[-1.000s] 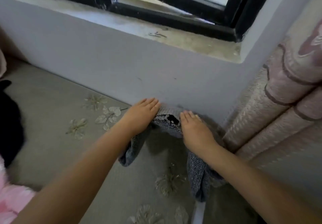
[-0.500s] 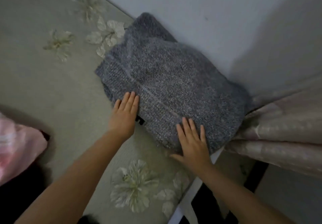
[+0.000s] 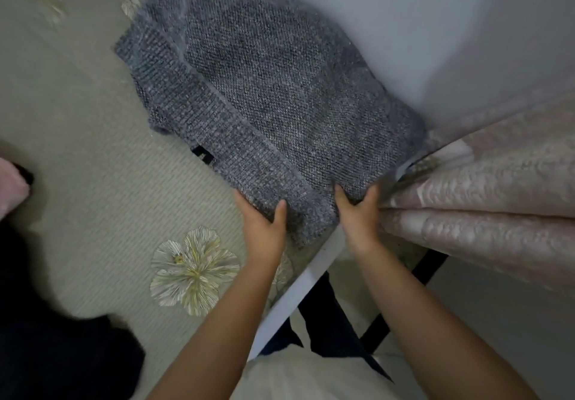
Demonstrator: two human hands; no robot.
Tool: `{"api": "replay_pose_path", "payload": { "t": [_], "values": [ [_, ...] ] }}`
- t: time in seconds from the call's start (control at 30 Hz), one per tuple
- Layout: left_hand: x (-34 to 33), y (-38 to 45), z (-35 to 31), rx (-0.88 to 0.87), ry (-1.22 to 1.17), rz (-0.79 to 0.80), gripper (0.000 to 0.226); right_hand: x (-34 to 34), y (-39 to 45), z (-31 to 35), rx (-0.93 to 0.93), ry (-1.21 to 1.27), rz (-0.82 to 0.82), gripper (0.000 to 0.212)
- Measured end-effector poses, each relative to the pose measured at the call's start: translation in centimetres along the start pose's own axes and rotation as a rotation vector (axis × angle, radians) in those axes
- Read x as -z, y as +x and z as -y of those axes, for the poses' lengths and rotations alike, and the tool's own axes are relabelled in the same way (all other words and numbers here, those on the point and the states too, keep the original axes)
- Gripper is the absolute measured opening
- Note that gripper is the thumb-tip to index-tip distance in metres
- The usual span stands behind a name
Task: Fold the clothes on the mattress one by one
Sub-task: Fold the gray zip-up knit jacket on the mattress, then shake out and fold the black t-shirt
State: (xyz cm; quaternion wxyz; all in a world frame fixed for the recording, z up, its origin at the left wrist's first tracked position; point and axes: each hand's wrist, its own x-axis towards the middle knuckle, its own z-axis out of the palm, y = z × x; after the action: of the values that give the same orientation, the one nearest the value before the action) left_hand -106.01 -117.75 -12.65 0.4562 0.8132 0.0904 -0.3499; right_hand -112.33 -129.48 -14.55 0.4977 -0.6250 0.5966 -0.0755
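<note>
Mattress (image 3: 93, 157): pale grey-green cover with a fine ribbed weave; it fills the ground to the left of the sweater and runs under it.
Flower (image 3: 193, 270): a large embroidered bloom, cream and gold, stitched into the mattress cover just below the sweater's near edge; fainter blooms sit beyond the sweater's far left corner.
Wall (image 3: 435, 26): plain, smooth, pale grey, rising directly behind the sweater on its far right side.
Curtain (image 3: 485, 213): dusty pink with a raised lace-like pattern, hanging in soft rolls just right of the sweater, touching its right corner.
Mattress edge (image 3: 298, 287): a white strip running diagonally away from the sweater's near corner, with dark bars and floor beyond it.
Sweater (image 3: 267, 94): a chunky grey knit, speckled and nubbly, folded into a rough rectangle with a ribbed band along its left side; it lies on the mattress, tucked into the corner by the wall and curtain. A small black tag pokes out from under the ribbed band.
Left hand (image 3: 264, 228): at the sweater's near edge, thumb on top and fingers tucked beneath, gripping the knit.
Right hand (image 3: 357, 213): at the sweater's near right corner, beside the curtain, fingers curled into the knit and pinching a bunched fold.
Pink cloth (image 3: 11, 186): soft, well left of the sweater at the frame's edge.
Dark cloth (image 3: 62, 353): a black heap, well below and left of the sweater.
</note>
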Motion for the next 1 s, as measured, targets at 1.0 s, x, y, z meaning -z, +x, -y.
{"api": "replay_pose_path", "payload": {
  "t": [1.0],
  "values": [
    [14.5,-6.4,11.5,-0.112,0.905,-0.174,0.053,-5.3,-12.6,3.3,1.012,-1.268,0.665,0.053]
  ]
}}
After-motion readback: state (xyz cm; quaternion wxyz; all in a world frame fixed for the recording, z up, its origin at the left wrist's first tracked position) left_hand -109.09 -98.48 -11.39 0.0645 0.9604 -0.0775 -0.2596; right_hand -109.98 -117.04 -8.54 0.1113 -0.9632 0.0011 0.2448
